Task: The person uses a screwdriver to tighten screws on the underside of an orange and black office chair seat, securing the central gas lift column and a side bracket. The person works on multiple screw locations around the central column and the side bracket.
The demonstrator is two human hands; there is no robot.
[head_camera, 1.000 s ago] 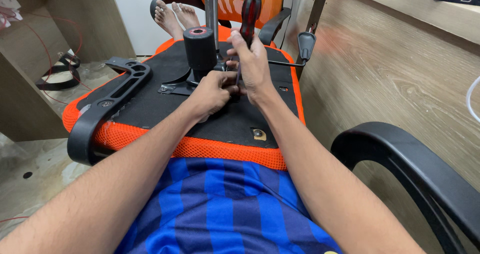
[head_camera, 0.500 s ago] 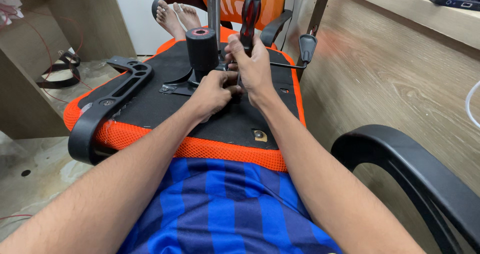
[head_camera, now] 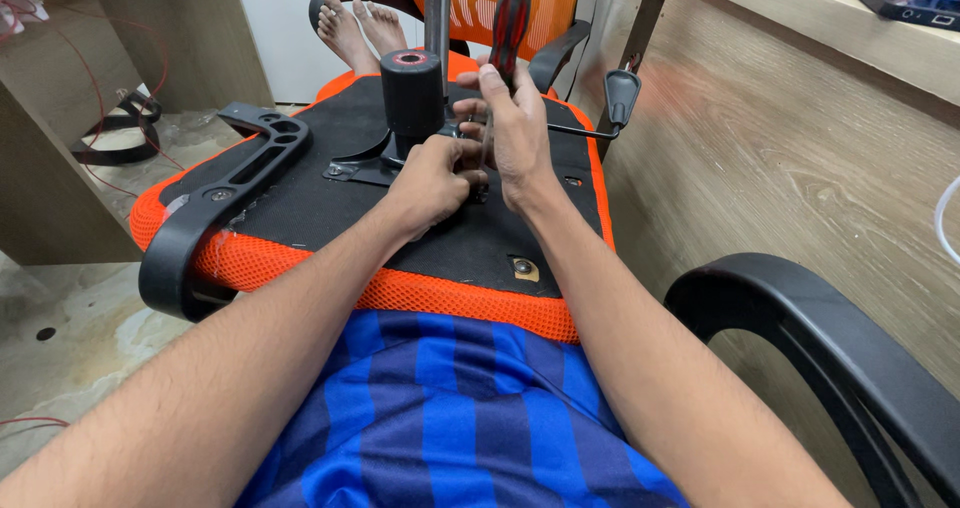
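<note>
My right hand [head_camera: 515,133] has slid down the screwdriver [head_camera: 508,28], gripping it upright; the seat [head_camera: 300,198] hasn't moved. My left hand [head_camera: 432,178] pinches something at the tip, probably a screw.

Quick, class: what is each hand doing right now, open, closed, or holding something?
Left hand: closed at the chair mechanism; what it grips cannot be told.
Right hand: closed around the screwdriver.

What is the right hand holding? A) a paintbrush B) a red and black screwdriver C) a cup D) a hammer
B: the right hand grips a screwdriver with a red and black handle, standing upright over the upturned chair seat.
</note>
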